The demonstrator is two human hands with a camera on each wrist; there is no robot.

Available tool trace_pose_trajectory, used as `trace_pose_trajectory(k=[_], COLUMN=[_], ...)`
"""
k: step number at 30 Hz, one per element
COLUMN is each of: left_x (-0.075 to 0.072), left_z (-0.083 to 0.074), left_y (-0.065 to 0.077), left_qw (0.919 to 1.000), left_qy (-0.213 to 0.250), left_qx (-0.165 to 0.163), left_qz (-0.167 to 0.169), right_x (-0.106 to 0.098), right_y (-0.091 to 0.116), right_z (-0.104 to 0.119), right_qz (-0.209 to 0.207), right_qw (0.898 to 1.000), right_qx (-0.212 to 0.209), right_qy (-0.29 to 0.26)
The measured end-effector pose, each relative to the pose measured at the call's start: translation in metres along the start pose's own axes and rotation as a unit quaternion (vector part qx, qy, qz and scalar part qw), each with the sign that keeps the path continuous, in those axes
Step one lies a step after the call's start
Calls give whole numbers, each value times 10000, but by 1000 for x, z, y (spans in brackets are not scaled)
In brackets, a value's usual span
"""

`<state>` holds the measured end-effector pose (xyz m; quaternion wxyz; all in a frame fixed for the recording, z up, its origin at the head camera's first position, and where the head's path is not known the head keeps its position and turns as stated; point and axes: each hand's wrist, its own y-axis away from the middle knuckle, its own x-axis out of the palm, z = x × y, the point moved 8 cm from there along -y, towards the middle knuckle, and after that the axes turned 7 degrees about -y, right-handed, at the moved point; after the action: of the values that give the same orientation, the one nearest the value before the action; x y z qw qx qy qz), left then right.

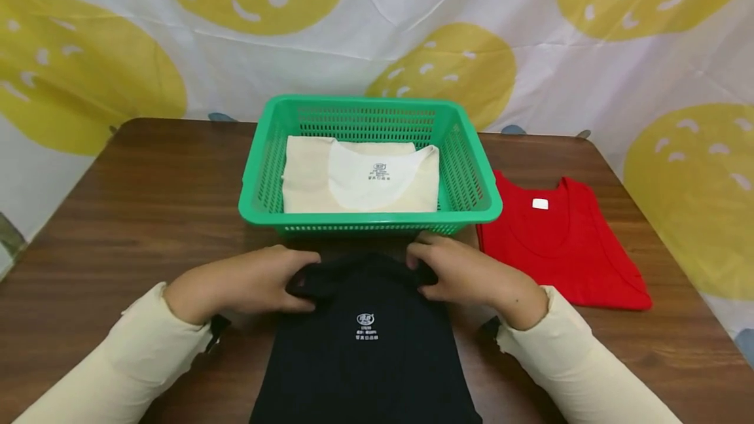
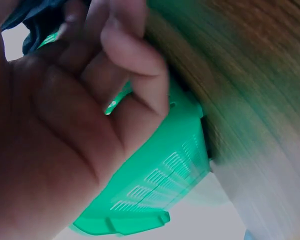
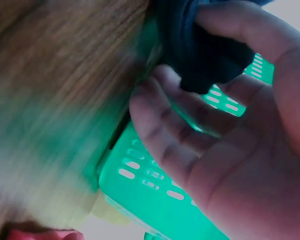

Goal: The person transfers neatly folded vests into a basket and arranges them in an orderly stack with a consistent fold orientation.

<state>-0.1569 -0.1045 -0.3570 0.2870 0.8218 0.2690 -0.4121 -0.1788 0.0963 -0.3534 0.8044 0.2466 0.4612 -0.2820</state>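
Note:
A black shirt [image 1: 371, 371] with a white printed label lies in front of me, its far edge raised between my two hands. My left hand [image 1: 265, 280] grips the left side of that far edge, fingers curled. On the right side, my right hand [image 1: 465, 273] pinches the cloth between thumb and fingers; the right wrist view shows the dark fabric [image 3: 210, 55] bunched there. Just beyond both hands stands a green basket [image 1: 371, 218], holding a folded cream tank top [image 1: 306, 175] with a printed label.
A folded red tank top [image 1: 589, 267] with a small white tag lies right of the basket. The brown wooden table [image 1: 147, 214] ends at a hanging cloth [image 1: 330, 64] with yellow patterns, behind the basket.

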Motion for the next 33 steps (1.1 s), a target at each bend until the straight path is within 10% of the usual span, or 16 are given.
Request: trace_pose_trajectory(k=[8,33], left_x=[11,20], left_z=[6,6], left_y=[1,1], left_qw=[9977,9935], left_qy=[-33,-164], left_qx=[-373,-786], left_qz=[556,811], right_x=[4,6], right_y=[0,4], right_z=[2,10], right_qz=[303,385], right_qw=[9985,9991], right_qx=[-1,-82], right_qy=[-467,-178])
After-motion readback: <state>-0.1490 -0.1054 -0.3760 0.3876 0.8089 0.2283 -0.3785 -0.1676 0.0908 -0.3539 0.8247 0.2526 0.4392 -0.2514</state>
